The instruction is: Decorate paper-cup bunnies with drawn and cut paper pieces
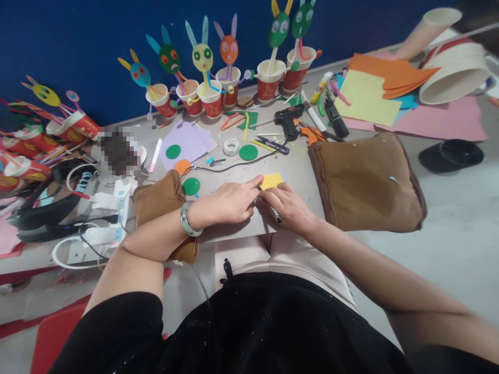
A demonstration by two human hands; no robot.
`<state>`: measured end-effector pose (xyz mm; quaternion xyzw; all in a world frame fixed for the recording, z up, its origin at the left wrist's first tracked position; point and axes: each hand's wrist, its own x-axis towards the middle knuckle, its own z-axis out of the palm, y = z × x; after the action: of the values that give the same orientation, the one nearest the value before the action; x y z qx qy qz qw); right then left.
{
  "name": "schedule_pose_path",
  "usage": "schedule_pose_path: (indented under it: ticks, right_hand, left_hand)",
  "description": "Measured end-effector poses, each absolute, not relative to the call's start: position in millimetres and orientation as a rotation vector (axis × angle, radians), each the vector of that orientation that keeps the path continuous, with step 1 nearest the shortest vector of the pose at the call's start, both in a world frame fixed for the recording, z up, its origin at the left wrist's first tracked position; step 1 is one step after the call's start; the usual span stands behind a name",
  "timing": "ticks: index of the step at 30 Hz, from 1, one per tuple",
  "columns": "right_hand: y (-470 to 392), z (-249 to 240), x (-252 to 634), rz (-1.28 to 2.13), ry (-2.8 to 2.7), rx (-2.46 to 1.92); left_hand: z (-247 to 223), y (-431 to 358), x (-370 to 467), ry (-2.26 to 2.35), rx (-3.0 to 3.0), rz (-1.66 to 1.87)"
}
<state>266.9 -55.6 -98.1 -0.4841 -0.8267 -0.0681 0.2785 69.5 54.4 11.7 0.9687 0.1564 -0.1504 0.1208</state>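
Fingers of left hand (230, 201) flat on yellow paper (272, 180) | right hand (288, 208) grips pen (274, 213) (tip hidden)

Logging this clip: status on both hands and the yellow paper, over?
Left hand pressing small yellow paper piece flat on grey table. Right hand holds dark pen at its edge. Brown cloth bag sits beside.

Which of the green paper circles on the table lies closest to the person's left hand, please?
The green circle beside the brown cushion, just left of the left hand. The other two, one on the purple paper and one by the tape roll, lie farther back.
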Motion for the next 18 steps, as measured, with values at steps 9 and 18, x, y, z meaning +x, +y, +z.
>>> schedule_pose_path:
  ticks: [9,18]
  right_hand:
    - [-59.3,-96.9,270.9,-0.128,-2.154,-1.231]
    - [-60.8,-91.0,274.7,-0.203,-2.095,-1.228]
  left_hand:
    - [13.9,53.3,69.0,0.454,2.831,-0.41]
    - [11.9,53.9,69.0,0.435,2.842,-0.421]
